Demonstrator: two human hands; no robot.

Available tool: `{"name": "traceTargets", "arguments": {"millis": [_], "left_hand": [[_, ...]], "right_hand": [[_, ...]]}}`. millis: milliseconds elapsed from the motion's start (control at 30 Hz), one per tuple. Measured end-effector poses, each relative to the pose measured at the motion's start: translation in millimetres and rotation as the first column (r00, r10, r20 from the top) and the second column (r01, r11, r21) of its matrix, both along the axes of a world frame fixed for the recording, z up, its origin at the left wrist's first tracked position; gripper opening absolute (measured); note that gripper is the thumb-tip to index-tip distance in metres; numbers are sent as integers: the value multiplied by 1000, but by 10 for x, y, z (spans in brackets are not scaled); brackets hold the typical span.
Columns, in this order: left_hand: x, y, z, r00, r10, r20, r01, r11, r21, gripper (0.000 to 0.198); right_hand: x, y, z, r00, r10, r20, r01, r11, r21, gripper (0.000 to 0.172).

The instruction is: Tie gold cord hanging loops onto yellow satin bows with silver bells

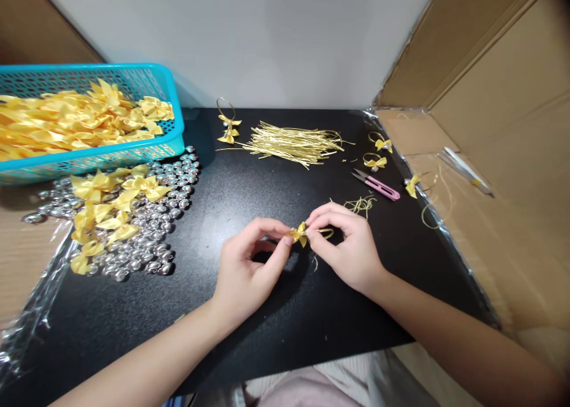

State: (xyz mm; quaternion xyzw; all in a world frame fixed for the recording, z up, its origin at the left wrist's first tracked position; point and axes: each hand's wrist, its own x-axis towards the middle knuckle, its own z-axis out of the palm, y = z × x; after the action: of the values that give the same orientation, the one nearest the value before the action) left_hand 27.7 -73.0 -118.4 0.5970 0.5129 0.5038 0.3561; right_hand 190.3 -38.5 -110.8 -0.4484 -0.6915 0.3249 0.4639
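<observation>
Between my two hands, above the black table, is a yellow ribbon bow (299, 235) with a loop of gold cord (328, 233) sticking out to the right. My left hand (252, 256) pinches the bow's left side between thumb and forefinger. The fingertips of my right hand (345, 241) close on its right side, where the cord joins. A bead at the bow is mostly hidden by my fingers. Loose cord offcuts (361, 205) lie just behind my right hand. Pink thread snips (377, 185) rest farther back on the right.
A blue basket (177, 107) of yellow bows stands at the back left. Silver bells (151, 250) and loose bows (118, 226) are spread before it. Gold cords (296, 144) lie in a pile at the back. Looped bows (376, 162) sit near the right edge, by cardboard (503, 229) and tweezers (467, 171).
</observation>
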Motion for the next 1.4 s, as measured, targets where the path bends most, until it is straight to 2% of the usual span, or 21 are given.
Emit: {"name": "traceTargets", "arguments": {"millis": [533,733,933,1033,1200,1400], "left_hand": [[-27,30,15,1000,26,17,-26,999,-24,8],[-26,46,18,999,26,-46,-27,999,-21,7],[-24,37,37,987,-3,-158,10,999,40,8],[-25,30,34,982,-11,-187,23,998,66,10],[-21,31,27,979,-4,-202,21,996,83,10],[-40,24,20,955,-12,-295,62,985,164,13]], "right_hand": [[9,4,12,997,18,78,-21,999,36,14],[14,-17,17,988,9,156,-32,989,143,7],[5,-46,-27,956,-53,290,-19,971,239,9],[4,-46,-38,949,-87,302,1,962,274,11],[13,-46,-18,946,-106,307,23,965,263,13],[16,-67,23,946,-69,318,-2,975,220,4]]}}
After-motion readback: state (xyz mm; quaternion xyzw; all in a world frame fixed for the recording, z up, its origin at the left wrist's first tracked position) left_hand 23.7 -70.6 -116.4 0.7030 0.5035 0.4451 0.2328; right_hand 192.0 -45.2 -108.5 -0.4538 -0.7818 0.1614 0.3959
